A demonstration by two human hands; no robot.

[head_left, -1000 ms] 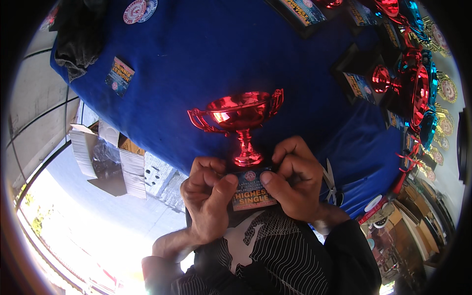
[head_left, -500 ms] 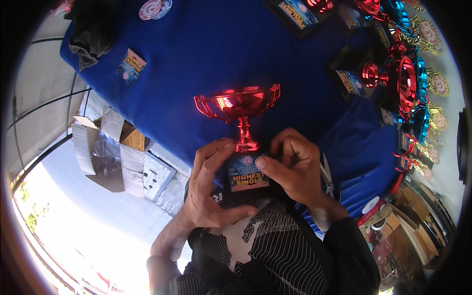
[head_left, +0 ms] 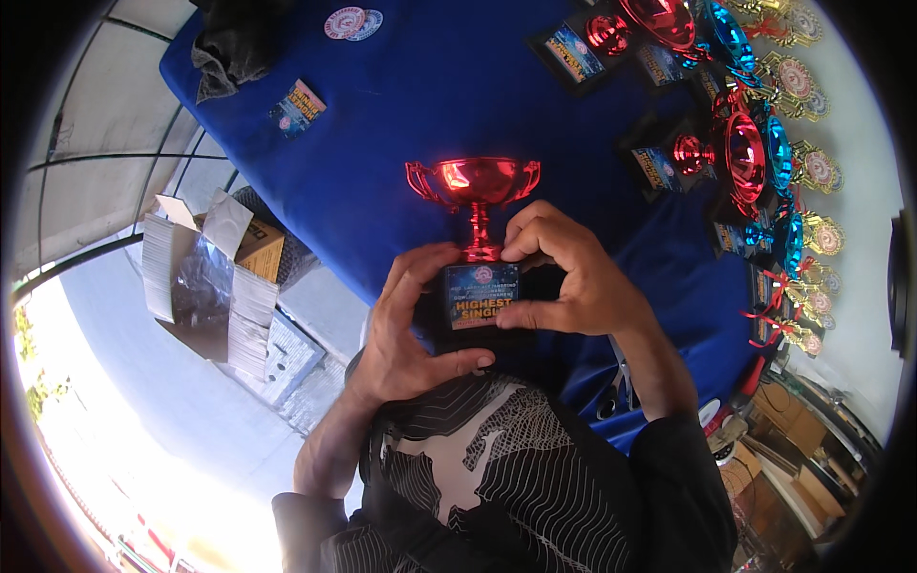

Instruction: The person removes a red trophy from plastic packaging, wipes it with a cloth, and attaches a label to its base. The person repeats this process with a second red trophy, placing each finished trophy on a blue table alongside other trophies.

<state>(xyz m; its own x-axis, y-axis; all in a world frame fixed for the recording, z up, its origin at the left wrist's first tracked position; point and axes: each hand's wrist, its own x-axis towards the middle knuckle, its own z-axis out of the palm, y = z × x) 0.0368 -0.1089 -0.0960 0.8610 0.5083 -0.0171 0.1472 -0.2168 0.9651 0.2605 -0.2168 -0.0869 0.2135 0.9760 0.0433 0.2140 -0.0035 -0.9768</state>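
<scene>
A shiny red trophy cup [head_left: 475,181] on a black base stands at the near edge of a blue-clothed table [head_left: 411,105]. A colourful printed label [head_left: 480,295] covers the base's front. My left hand [head_left: 406,325] cups the base from the left and below, fingers spread along its side. On the right, my right hand [head_left: 564,272] grips the base, thumb and forefinger pinching beside the label and the stem.
More red and blue trophy cups [head_left: 740,143] and gold medals [head_left: 812,172] line the table's right side. Loose labels [head_left: 298,105] and round stickers [head_left: 349,21] lie at the far left, by a dark cloth [head_left: 234,43]. An open cardboard box [head_left: 220,263] sits on the floor to the left.
The trophy has come up and closer in view. Both hands slid from pressing the label front to holding the base's sides, leaving the label uncovered.
</scene>
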